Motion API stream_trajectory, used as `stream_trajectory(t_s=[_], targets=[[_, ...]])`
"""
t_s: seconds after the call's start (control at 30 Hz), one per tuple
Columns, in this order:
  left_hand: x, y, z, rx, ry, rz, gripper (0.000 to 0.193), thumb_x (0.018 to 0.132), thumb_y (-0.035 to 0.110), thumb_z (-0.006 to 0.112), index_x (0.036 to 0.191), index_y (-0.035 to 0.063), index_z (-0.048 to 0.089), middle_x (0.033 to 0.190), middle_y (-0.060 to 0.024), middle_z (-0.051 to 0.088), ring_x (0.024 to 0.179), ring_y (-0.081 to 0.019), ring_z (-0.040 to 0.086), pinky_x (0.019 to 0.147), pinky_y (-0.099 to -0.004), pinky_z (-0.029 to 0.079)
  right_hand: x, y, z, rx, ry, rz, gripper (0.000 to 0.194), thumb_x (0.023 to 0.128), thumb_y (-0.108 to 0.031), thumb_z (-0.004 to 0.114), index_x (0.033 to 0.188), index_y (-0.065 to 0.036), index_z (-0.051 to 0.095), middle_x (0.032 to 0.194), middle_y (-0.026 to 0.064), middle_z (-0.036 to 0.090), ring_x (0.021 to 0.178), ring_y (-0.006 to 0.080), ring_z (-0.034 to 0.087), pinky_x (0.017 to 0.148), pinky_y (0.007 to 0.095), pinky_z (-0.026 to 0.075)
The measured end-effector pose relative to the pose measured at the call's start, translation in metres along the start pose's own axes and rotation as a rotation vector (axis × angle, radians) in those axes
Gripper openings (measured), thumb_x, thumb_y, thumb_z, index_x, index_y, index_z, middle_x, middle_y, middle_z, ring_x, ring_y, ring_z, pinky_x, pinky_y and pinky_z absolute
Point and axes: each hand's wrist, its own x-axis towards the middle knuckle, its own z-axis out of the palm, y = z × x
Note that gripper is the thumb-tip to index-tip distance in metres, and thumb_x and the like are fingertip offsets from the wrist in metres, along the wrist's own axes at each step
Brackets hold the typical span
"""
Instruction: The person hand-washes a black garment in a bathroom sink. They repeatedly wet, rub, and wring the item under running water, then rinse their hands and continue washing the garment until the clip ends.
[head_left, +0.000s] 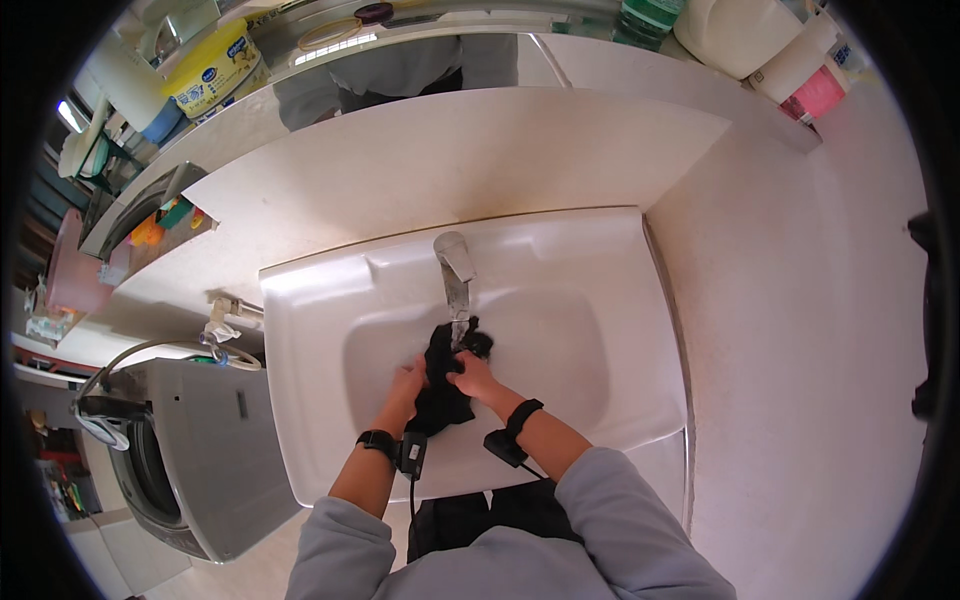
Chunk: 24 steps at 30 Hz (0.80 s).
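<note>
A black cloth hangs bunched in the white washbasin, under the spout of the faucet. Water runs from the spout onto the cloth's upper part. My left hand grips the cloth along its left side. On the other side my right hand pinches it close below the stream, the fingertips partly hidden in the dark folds. The cloth's lower end spreads toward the basin's front. Each wrist wears a black strap with a small cabled box.
A grey washing machine stands left of the basin, with a water tap and hose above it. Over the basin runs a mirrored shelf bearing a yellow tub and several bottles. A wall closes the right side.
</note>
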Motion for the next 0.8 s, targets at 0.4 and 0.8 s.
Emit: stream_trajectory(t_s=[0.4, 0.8], targets=[[-0.002, -0.037, -0.035, -0.684, -0.198, -0.108, 0.043, 0.088, 0.035, 0.057, 0.109, -0.0015, 0.056, 0.104, -0.0138, 0.062, 0.089, -0.0244, 0.062, 0.078, -0.0352, 0.049, 0.000, 0.034, -0.171, 0.335, 0.137, 0.490, 0.041, 0.079, -0.004, 0.060, 0.118, -0.002, 0.048, 0.097, 0.0136, 0.056, 0.084, 0.0219, 0.058, 0.073, 0.0342, 0.049], [-0.016, -0.026, -0.022, -0.523, -0.060, 0.072, 0.043, 0.060, -0.010, 0.044, 0.099, 0.0044, 0.054, 0.087, -0.0098, 0.053, 0.078, -0.0257, 0.053, 0.068, -0.0360, 0.047, 0.008, 0.003, -0.088, -0.174, 0.016, 0.177, 0.030, 0.076, -0.020, 0.060, 0.094, 0.002, 0.051, 0.092, 0.0262, 0.057, 0.090, 0.0440, 0.055, 0.077, 0.0469, 0.046]])
